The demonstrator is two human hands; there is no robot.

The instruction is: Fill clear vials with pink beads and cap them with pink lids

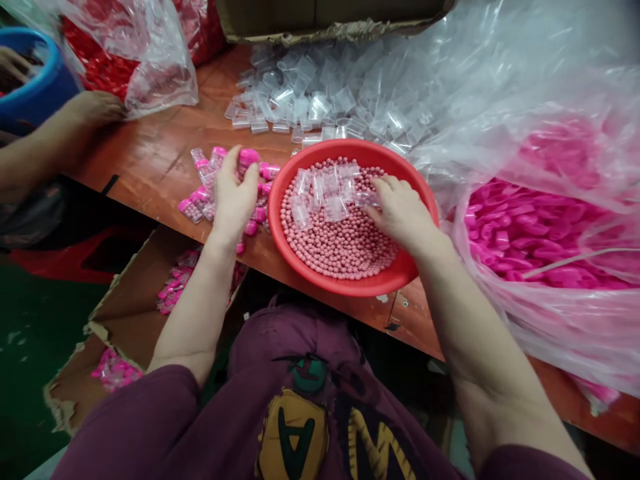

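Shirt: the person wears a purple shirt (150,427) with patch letters across the front.
Carton below: an open carton (133,293) sits under the table edge at the left, with pink-capped tubes (173,293) inside.
Table: a reddish-brown table (150,177) runs across in front of the person.
Red basin: a round red basin (350,288) stands at the near edge, between the forearms.
Pink beads: small pink beads (335,250) cover the basin's bottom.
Clear containers: several clear containers (336,209) lie on the beads, toward the far side.
Right hand: the right hand (403,210) is over the basin's right part, fingers curled, thumb and fingertips closed on one clear container (367,199).
Left hand: the left hand (235,190) is left of the basin, half open, thumb and fingers apart; a pink cap (249,157) shows by the tips, but I cannot tell whether it is held.
Finished-looking pile: capped tubes (193,208) with beads inside lie around and beneath that hand.
Right bag: a clear plastic bag (560,320) holds bright pink caps (530,230).
Heap: loose clear tubes (320,103) spread beyond the basin.
Far left: a co-worker's hand (97,107) is beside a bag of red pieces (107,73), near a blue bucket (47,90).
Far carton: a cardboard edge (325,30) overhangs the heap.
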